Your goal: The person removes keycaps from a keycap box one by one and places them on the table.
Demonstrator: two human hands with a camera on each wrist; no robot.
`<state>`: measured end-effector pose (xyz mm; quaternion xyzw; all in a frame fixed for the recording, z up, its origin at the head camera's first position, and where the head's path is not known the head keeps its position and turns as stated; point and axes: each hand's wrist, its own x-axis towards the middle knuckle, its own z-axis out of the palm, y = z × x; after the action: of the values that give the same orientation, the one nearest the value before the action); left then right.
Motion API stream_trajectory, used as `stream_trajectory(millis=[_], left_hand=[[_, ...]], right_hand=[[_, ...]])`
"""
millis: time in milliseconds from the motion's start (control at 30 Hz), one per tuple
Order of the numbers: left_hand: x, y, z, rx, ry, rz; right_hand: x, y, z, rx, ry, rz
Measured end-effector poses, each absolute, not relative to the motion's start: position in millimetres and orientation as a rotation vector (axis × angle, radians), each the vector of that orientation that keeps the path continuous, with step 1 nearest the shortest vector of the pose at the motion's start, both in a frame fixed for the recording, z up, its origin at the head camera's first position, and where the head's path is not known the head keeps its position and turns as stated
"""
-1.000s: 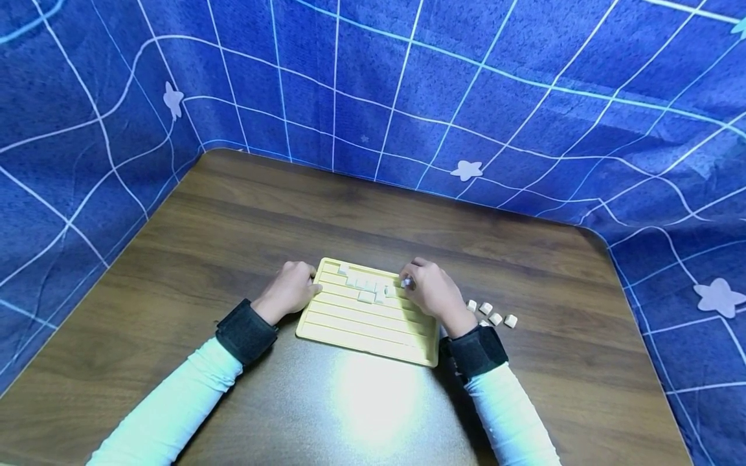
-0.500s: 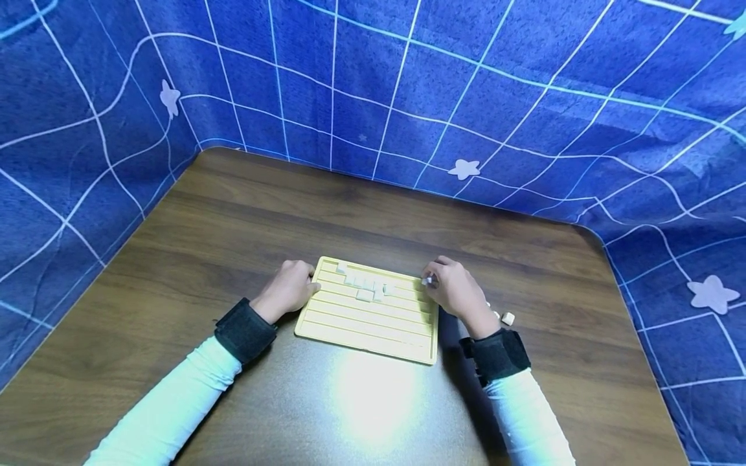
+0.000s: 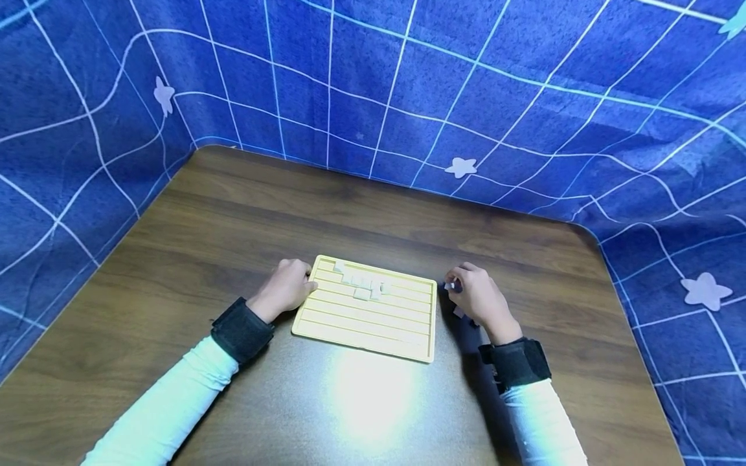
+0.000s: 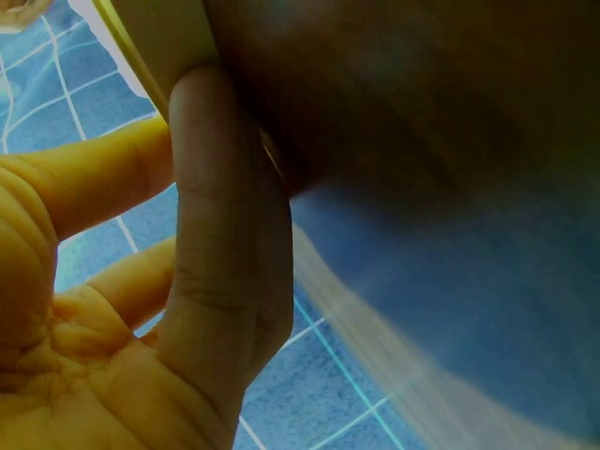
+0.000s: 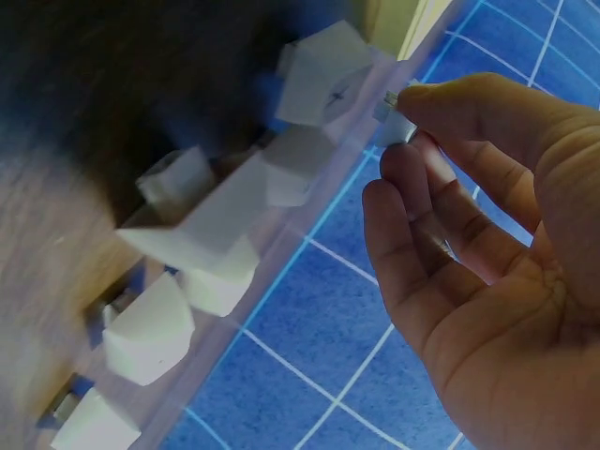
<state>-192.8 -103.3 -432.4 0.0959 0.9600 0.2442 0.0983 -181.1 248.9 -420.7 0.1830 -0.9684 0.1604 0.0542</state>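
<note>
Clock read from the head view, yellow tray (image 3: pixel 361 323) as the hub, 12 away from the person. Tray lies flat on a brown wood-grain table (image 3: pixel 326 200), ridges running crosswise, slightly askew.

Left hand (image 3: pixel 282 288) between 9 and 10 o'clock, pinching the tray's edge: thumb over the rim, fingers at its outer side. Left wrist view agrees, the tray's edge between the digits; that view is dim.

Right hand (image 3: pixel 480 298) at about 3 o'clock, clear of the tray, raised over the table. Thumb and fingertips close together on a small pale piece (image 5: pixel 398 127), remaining fingers bent. Piece hangs just outside the tray's rim, near side of the hand toward 9.

On the tray: a lone pale block (image 3: pixel 339 266) toward 11, near the far rim; a cluster of pale blocks (image 3: pixel 364 283) around 12, several touching or close together, spread over neighbouring rows.

Loose pale pieces (image 5: pixel 150 328) on the table, below the right hand, mostly hidden in the head view. In the right wrist view they string from 12 counterclockwise to 7, some blurred.

Black bands (image 3: pixel 241 330) on both wrists, pale sleeves (image 3: pixel 163 401). Blue gridded cloth (image 3: pixel 361 84) from 9 through 3, bearing pale stars (image 3: pixel 462 167).
</note>
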Motion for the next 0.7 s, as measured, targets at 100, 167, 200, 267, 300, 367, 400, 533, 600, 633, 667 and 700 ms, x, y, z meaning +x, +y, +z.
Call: stream_trajectory(millis=[100, 167, 200, 267, 300, 367, 400, 533, 600, 633, 667, 700], left_hand=[[-192.9, -103.5, -431.2, 0.280, 2.842, 0.725], [-192.4, -103.6, -430.6, 0.285, 2.843, 0.724], [-192.3, -103.8, -430.4, 0.290, 2.843, 0.723], [-191.8, -104.0, -430.1, 0.295, 2.844, 0.721], [-191.7, -104.1, -430.0, 0.296, 2.842, 0.719], [-191.6, -104.6, -430.1, 0.297, 2.840, 0.715], [-191.7, -104.7, -430.1, 0.297, 2.839, 0.715], [-192.2, -104.5, -431.2, 0.295, 2.840, 0.709], [-192.5, -104.1, -431.7, 0.291, 2.840, 0.706], [-192.6, -103.9, -432.0, 0.289, 2.840, 0.706], [-192.8, -103.8, -432.3, 0.287, 2.839, 0.707], [-193.1, -103.7, -432.6, 0.286, 2.837, 0.709]], right_hand=[[-180.7, 251.8, -422.5, 0.539, -2.957, 0.488], [-180.0, 253.3, -423.6, 0.524, -2.965, 0.477], [-179.8, 254.0, -424.2, 0.516, -2.969, 0.472], [-179.2, 255.1, -425.2, 0.515, -2.972, 0.462], [-179.0, 255.5, -425.8, 0.519, -2.971, 0.459], [-178.8, 256.1, -426.9, 0.524, -2.968, 0.459], [-178.7, 256.4, -427.5, 0.524, -2.966, 0.458], [-178.1, 257.6, -430.1, 0.518, -2.975, 0.448], [-177.8, 257.9, -431.5, 0.515, -2.983, 0.436], [-177.7, 257.9, -432.1, 0.516, -2.986, 0.434], [-177.7, 257.6, -432.5, 0.514, -2.992, 0.432], [-177.9, 257.6, -432.8, 0.510, -2.994, 0.431]])
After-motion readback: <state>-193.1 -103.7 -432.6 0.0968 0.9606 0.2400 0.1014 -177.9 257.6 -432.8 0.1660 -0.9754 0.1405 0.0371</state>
